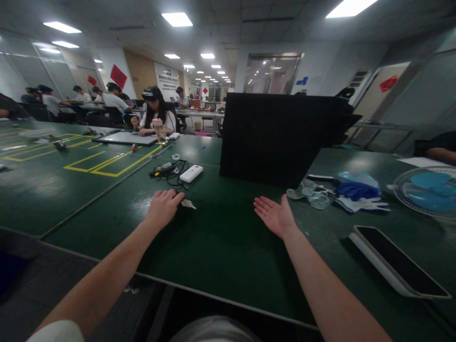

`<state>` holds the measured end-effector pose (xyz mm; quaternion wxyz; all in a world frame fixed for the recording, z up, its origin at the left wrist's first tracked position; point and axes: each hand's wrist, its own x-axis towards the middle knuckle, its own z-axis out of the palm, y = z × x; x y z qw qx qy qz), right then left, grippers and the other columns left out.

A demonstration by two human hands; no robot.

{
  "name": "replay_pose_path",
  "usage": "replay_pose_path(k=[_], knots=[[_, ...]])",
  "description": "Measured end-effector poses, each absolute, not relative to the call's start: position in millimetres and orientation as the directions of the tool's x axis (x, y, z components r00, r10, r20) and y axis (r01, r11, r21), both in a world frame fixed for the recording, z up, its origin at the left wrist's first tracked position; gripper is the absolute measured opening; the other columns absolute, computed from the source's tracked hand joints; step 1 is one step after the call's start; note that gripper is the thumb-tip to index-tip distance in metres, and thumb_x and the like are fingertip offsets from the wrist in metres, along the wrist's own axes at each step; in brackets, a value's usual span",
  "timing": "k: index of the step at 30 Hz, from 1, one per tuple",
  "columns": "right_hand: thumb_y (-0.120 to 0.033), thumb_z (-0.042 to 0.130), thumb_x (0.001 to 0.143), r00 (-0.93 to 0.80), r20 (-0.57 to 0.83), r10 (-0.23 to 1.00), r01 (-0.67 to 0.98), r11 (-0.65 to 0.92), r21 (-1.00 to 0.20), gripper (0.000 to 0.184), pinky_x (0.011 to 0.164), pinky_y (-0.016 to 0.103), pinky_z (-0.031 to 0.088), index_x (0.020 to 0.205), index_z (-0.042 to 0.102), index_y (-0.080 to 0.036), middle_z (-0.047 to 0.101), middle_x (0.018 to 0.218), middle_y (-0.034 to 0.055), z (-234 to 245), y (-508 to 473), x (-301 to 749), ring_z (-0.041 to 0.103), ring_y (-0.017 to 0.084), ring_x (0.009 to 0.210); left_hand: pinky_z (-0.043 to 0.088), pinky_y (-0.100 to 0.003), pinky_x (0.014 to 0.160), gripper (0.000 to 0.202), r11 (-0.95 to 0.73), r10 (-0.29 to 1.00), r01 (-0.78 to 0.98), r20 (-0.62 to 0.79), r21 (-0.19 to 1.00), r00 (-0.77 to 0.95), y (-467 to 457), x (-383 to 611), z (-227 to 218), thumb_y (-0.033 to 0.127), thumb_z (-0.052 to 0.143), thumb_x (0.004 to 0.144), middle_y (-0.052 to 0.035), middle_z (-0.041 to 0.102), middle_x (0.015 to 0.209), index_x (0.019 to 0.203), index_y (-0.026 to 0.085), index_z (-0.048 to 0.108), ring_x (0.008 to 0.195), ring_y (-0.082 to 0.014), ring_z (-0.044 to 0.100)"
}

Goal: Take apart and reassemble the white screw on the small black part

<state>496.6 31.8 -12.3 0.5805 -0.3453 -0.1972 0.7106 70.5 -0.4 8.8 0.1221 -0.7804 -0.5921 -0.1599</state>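
Note:
My left hand [163, 207] rests palm down on the dark green table [221, 247], fingers curled, its fingertips touching a small silvery metal piece [188, 204]. Whether the fingers pinch that piece I cannot make out. My right hand [275, 216] lies about a forearm's length to the right, palm up, fingers stretched out and empty. Both forearms reach in from the near edge.
A black upright panel [278, 137] stands behind the hands. A white power bank [191, 173] with black cables lies behind my left hand. Clear plastic pieces [309, 194], blue and white gloves [356, 194], a blue fan [429, 190] and a tablet [395, 261] lie at the right. People sit at tables at the far left.

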Motion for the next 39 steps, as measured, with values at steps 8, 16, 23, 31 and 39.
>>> replay_pose_path(k=[8, 16, 23, 31, 39], knots=[[-0.077, 0.032, 0.086, -0.088, -0.246, 0.965, -0.685, -0.238, -0.689, 0.080, 0.103, 0.054, 0.044, 0.135, 0.050, -0.016, 0.053, 0.140, 0.0211, -12.3, 32.9, 494.7, 0.048, 0.032, 0.133, 0.048, -0.037, 0.091, 0.050, -0.019, 0.837, 0.748, 0.420, 0.664, -0.352, 31.1, 58.1, -17.9, 0.043, 0.060, 0.084, -0.0124, 0.059, 0.118, 0.124, 0.017, 0.047, 0.106, -0.0238, 0.059], [-0.082, 0.029, 0.083, -0.086, -0.253, 0.964, -0.689, -0.241, -0.684, 0.087, 0.101, 0.055, 0.045, 0.135, 0.050, -0.016, 0.055, 0.138, 0.0216, -9.7, 31.9, 493.0, 0.050, 0.032, 0.132, 0.050, -0.035, 0.085, 0.053, -0.129, 0.984, 0.696, 0.179, 0.707, 0.001, 29.9, 164.8, -19.3, 0.054, 0.049, 0.091, -0.0119, 0.064, 0.116, 0.130, 0.020, 0.041, 0.098, -0.0224, 0.065], [-0.088, 0.022, 0.077, -0.072, -0.237, 0.969, -0.689, -0.220, -0.690, 0.096, 0.100, 0.055, 0.046, 0.131, 0.052, -0.015, 0.056, 0.135, 0.0239, -10.4, 33.0, 493.8, 0.053, 0.034, 0.128, 0.046, -0.039, 0.093, 0.043, -0.316, 0.948, 0.741, 0.177, 0.593, 0.264, 13.3, 257.2, -7.2, 0.048, 0.052, 0.092, -0.0163, 0.063, 0.118, 0.121, 0.016, 0.049, 0.110, -0.0276, 0.062], [-0.084, 0.017, 0.082, 0.007, -0.210, 0.978, -0.608, -0.162, -0.777, 0.085, 0.094, 0.055, 0.050, 0.113, 0.062, -0.020, 0.067, 0.116, 0.0170, -7.0, 29.2, 490.5, 0.061, 0.033, 0.116, 0.048, -0.038, 0.088, 0.049, -0.319, 0.940, 0.636, 0.148, 0.703, 0.308, 6.6, 282.8, -5.6, 0.050, 0.050, 0.092, -0.0152, 0.064, 0.114, 0.128, 0.017, 0.043, 0.101, -0.0258, 0.065], [-0.048, 0.071, 0.078, -0.345, 0.204, 0.916, 0.387, 0.337, -0.859, 0.022, 0.093, 0.045, 0.045, 0.084, 0.073, -0.027, 0.066, 0.087, 0.0047, 8.4, -9.1, 452.0, 0.057, 0.027, 0.100, 0.050, -0.033, 0.081, 0.045, -0.196, 0.967, 0.616, 0.254, 0.763, -0.007, 13.2, 176.6, -3.8, 0.045, 0.052, 0.092, -0.0091, 0.064, 0.111, 0.129, 0.020, 0.041, 0.093, -0.0203, 0.064]])
